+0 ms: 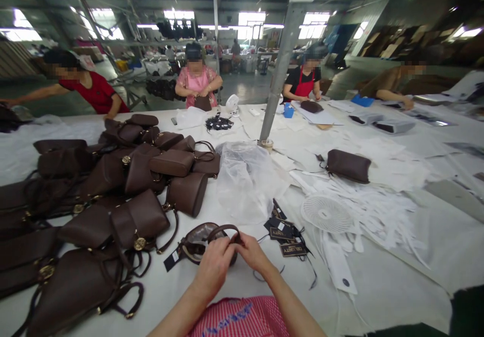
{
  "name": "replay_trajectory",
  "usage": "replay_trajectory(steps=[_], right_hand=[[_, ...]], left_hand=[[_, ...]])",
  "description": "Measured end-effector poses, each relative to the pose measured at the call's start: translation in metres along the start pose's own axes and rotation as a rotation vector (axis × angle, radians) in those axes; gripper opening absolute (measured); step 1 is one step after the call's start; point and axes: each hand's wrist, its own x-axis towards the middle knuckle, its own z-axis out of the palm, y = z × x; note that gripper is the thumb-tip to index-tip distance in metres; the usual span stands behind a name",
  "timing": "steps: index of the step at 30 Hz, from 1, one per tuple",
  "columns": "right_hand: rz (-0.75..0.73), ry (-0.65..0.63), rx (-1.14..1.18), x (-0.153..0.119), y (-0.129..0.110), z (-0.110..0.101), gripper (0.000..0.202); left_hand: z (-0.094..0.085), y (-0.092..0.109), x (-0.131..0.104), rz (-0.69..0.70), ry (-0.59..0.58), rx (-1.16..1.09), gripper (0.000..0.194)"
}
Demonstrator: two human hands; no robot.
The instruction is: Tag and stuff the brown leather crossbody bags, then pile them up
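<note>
We have a white table (393, 291) before us, with a heap (141, 218) of brown bags on our left. The bag (188, 236) we handle sits just right of it, mouth open. Our left hand (216, 257) and right hand (250, 250) meet at its near side, fingers curled; we cannot tell what they pinch. A black tag (173, 260) lies beside it.

Heaped brown bags (139, 218) barred the way to the left and plastic wrap (249, 176) lay ahead. Hang tags (283, 231) and a white fan (327, 213) obstructed the right, though a hand could pass over the tabletop (321, 309) beside the right forearm (285, 294).
</note>
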Motion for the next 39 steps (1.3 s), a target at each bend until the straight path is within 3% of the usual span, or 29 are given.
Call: replay_trajectory(steps=[3, 8, 15, 20, 26, 28, 30, 34, 39], right_hand=[[0.002, 0.023, -0.001, -0.007, 0.0, 0.003, 0.01], [0.048, 0.057, 0.053, -0.011, 0.005, 0.008, 0.01], [0.106, 0.045, 0.2, -0.012, 0.006, 0.014, 0.007], [0.092, 0.031, 0.217, -0.009, 0.003, 0.012, 0.02], [0.052, -0.193, 0.422, -0.015, -0.002, 0.015, 0.045], [0.005, -0.151, 0.295, -0.017, 0.002, 0.024, 0.054], [-0.045, -0.016, 0.115, -0.015, 0.007, 0.038, 0.058], [-0.077, 0.225, -0.122, -0.003, 0.009, 0.064, 0.029], [-0.16, 0.182, -0.132, 0.007, 0.001, 0.071, 0.011]], left_hand=[[0.018, -0.005, -0.002, -0.135, -0.043, -0.006, 0.029], [0.032, -0.015, -0.007, -0.029, -0.142, -0.025, 0.025], [0.04, -0.014, -0.01, 0.132, 0.031, 0.24, 0.017], [0.038, -0.021, -0.009, 0.202, 0.11, 0.337, 0.015], [0.027, -0.031, -0.009, 0.101, 0.072, 0.289, 0.016], [0.027, -0.031, -0.011, 0.028, 0.06, 0.271, 0.015], [0.028, -0.03, -0.013, -0.04, 0.046, 0.247, 0.015], [0.033, -0.025, -0.014, -0.136, 0.028, 0.216, 0.013], [0.025, -0.027, -0.004, -0.181, 0.093, 0.255, 0.015]])
